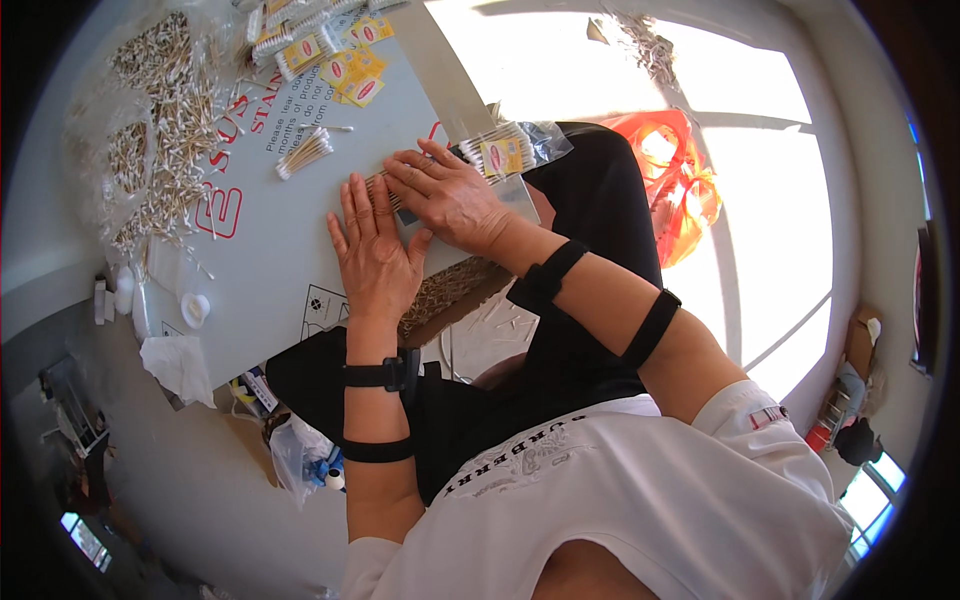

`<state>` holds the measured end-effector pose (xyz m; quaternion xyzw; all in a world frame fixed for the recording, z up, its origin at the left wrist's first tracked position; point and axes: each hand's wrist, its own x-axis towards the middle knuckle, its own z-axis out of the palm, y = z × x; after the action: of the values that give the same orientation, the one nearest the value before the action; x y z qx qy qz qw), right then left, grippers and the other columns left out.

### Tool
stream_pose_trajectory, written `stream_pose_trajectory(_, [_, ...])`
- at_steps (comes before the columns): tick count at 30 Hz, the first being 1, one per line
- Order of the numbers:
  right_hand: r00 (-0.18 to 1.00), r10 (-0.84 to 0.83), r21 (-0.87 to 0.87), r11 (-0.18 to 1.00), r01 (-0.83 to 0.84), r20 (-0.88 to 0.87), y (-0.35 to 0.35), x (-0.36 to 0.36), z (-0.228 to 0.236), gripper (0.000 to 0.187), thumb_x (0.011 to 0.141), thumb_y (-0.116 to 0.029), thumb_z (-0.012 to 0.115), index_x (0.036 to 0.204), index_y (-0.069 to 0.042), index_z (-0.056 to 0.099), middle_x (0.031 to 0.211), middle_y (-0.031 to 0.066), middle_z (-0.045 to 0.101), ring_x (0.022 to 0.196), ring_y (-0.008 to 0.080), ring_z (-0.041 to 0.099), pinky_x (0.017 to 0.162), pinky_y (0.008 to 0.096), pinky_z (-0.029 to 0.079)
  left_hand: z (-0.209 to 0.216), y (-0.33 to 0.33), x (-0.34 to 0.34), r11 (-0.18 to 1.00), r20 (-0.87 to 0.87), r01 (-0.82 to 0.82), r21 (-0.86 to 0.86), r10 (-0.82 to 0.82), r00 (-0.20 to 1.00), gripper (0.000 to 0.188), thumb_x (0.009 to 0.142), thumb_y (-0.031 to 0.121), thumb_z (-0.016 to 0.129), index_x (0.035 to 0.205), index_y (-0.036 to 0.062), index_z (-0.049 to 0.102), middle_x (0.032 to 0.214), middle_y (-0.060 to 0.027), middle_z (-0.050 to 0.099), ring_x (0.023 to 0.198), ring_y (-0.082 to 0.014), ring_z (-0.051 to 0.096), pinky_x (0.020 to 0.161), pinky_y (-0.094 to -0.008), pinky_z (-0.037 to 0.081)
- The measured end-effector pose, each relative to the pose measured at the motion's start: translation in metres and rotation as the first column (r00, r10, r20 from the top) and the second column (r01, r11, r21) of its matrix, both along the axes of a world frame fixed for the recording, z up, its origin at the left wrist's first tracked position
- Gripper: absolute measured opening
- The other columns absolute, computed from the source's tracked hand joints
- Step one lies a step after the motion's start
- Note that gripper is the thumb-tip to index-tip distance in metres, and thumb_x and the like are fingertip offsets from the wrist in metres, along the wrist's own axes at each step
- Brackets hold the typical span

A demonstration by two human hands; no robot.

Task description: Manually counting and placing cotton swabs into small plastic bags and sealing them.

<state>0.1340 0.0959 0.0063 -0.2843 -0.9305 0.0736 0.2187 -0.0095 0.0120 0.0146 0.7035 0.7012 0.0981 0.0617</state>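
My left hand lies palm down with its fingers stretched out near the table's edge. Beside it, my right hand rests flat, its fingers pointing left. Both press on a row of cotton swabs, mostly hidden beneath them. Just right of my right hand is a clear bag of cotton swabs with a yellow label card. A small loose bundle of cotton swabs lies farther left on the grey printed board.
A large heap of loose swabs in clear plastic covers the left side. Filled swab packs and yellow cards lie at the back. An open carton stands below the edge. A red plastic bag sits on the right.
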Motion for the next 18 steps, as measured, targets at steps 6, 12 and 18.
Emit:
stream_pose_trajectory(6, [0.97, -0.236, -0.069, 0.97, 0.232, -0.062, 0.009, 0.039, 0.019, 0.049, 0.091, -0.028, 0.058, 0.136, -0.011, 0.052, 0.149, 0.0088, 0.043, 0.141, 0.0246, 0.035, 0.12, 0.0482, 0.016, -0.005, -0.003, -0.005, 0.999, -0.042, 0.025, -0.024, -0.026, 0.999, 0.082, 0.095, 0.055, 0.047, 0.153, 0.0014, 0.021, 0.16, -0.0209, 0.016, 0.149, -0.0348, 0.013, 0.119, -0.0532, 0.009])
stream_pose_trajectory(12, [0.941, -0.292, -0.125, 0.941, 0.314, 0.171, 0.029, 0.083, 0.0, 0.055, 0.101, -0.042, 0.043, 0.149, -0.017, 0.036, 0.156, 0.0084, 0.032, 0.145, 0.025, 0.026, 0.12, 0.0478, 0.012, -0.004, 0.001, 0.005, 1.0, 0.017, 0.022, 0.003, -0.022, 1.0, 0.083, 0.095, 0.051, 0.05, 0.153, 0.0007, 0.018, 0.16, -0.0205, 0.014, 0.149, -0.0349, 0.013, 0.12, -0.0515, 0.009])
stream_pose_trajectory(18, [0.959, -0.282, -0.281, 0.919, 0.278, 0.027, 0.026, 0.082, -0.009, 0.056, 0.101, -0.041, 0.041, 0.15, -0.015, 0.034, 0.158, 0.0091, 0.028, 0.146, 0.0262, 0.025, 0.12, 0.0479, 0.012, -0.002, 0.003, 0.029, 0.999, 0.028, 0.047, -0.025, -0.047, 0.999, 0.083, 0.094, 0.047, 0.054, 0.153, 0.0009, 0.019, 0.161, -0.0193, 0.014, 0.149, -0.0341, 0.013, 0.12, -0.0505, 0.009])
